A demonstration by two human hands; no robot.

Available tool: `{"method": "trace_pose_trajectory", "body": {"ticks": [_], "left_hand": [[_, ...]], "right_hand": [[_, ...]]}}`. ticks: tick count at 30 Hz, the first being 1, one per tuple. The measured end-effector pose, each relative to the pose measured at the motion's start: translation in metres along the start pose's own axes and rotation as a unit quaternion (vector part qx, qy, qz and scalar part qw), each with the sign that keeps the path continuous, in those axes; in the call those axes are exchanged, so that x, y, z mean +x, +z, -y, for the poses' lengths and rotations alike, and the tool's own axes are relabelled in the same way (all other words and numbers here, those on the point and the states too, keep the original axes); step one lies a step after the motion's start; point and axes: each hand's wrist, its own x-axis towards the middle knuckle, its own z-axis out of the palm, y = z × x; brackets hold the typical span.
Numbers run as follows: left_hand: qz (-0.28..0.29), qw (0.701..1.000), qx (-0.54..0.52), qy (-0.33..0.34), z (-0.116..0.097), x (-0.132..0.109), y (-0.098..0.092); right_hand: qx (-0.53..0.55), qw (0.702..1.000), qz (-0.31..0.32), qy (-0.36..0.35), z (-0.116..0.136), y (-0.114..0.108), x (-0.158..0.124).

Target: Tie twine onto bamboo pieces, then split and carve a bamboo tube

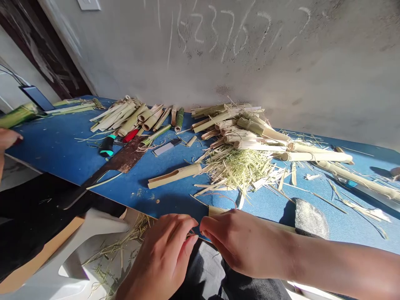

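My left hand (165,254) and my right hand (240,241) meet at the near edge of the blue table (62,146), fingertips pinched together around thin bamboo fibres that are mostly hidden. A pale bamboo strip (218,210) lies along the edge under my right hand. Just beyond lies a split bamboo piece (175,175) beside a heap of fine green shavings (240,166).
A rusty cleaver (125,160) lies left of centre, near teal and red tool handles (108,146). Piles of cut bamboo (131,114) and longer stalks (315,156) line the wall. A grey stone (309,216) sits at right. Another person's hand (8,139) shows at far left. A white plastic chair (78,246) stands below.
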Motion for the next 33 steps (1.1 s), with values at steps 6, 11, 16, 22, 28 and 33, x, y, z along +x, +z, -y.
{"method": "trace_pose_trajectory", "body": {"ticks": [6,11,16,22,28,33], "left_hand": [[-0.005,1.0,0.003,0.006,-0.005,-0.007,0.004],[-0.04,0.995,-0.092,-0.024,-0.002,-0.028,-0.004],[-0.096,0.955,-0.24,-0.146,-0.011,-0.052,0.006],[-0.081,0.907,-0.379,-0.165,-0.043,-0.066,0.058],[-0.006,0.939,-0.335,-0.079,-0.054,-0.066,0.058],[-0.051,0.971,-0.233,-0.01,-0.041,-0.043,0.019]], "right_hand": [[0.038,0.999,0.0,-0.013,0.01,-0.004,0.0],[0.209,0.977,-0.023,0.035,0.004,-0.02,-0.023],[0.444,0.881,-0.155,0.04,0.013,0.003,-0.052],[0.457,0.836,-0.302,-0.028,0.053,0.057,-0.045],[0.463,0.789,-0.4,0.059,0.065,0.076,-0.031],[0.462,0.738,-0.488,0.066,0.06,0.065,-0.034]]}}
